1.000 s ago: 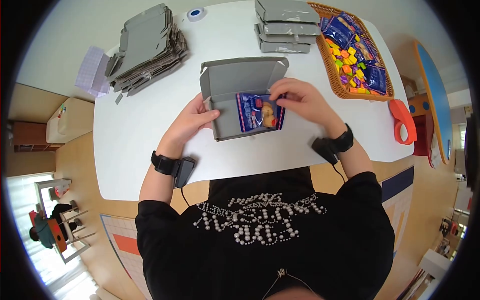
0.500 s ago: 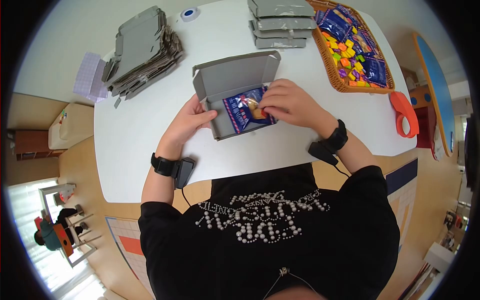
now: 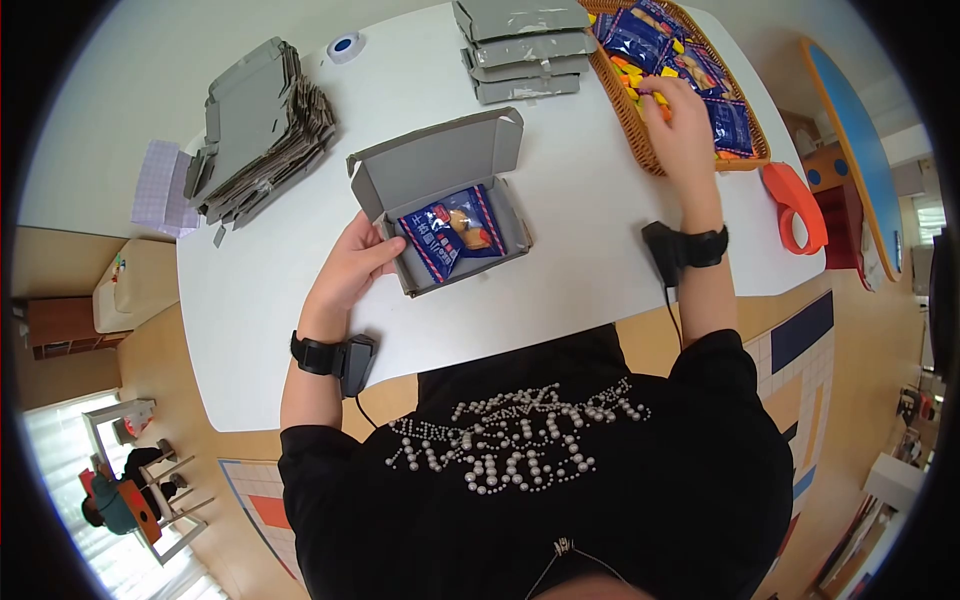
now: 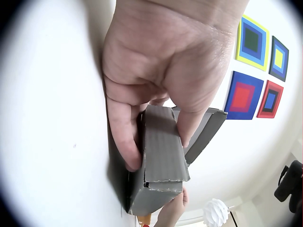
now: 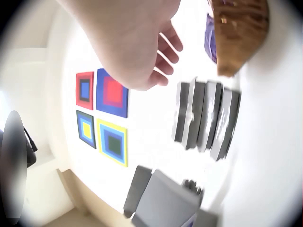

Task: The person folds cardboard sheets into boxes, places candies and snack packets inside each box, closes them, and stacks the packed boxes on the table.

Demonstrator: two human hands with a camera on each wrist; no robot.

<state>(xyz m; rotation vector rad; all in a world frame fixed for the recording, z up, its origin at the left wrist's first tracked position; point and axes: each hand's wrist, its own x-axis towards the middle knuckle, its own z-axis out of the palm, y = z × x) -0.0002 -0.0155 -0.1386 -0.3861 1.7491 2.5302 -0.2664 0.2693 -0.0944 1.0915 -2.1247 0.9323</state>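
A grey cardboard box (image 3: 436, 162) stands on the white table with its lid raised. Inside it lies navy snack packaging (image 3: 432, 238) with pink-striped edges and biscuits showing. My left hand (image 3: 350, 268) grips the box's left end; in the left wrist view its thumb and fingers straddle the grey end wall (image 4: 163, 142). My right hand (image 3: 684, 135) reaches over the wicker basket (image 3: 640, 150), its fingertips just above the small yellow and orange wrapped sweets (image 3: 627, 72). Loosely bent fingers (image 5: 165, 65) show in the right wrist view, with nothing seen between them.
More navy snack packets (image 3: 640, 38) fill the basket's far side. Closed grey boxes (image 3: 525, 50) are stacked at the back, and flattened cardboard (image 3: 250, 120) is piled at the left. A tape roll (image 3: 345, 47) and a red tape dispenser (image 3: 795, 210) lie near the table edges.
My right hand has left the snack packaging in the box and moved right and forward to the basket. The left hand stays on the box, which now sits slightly turned.
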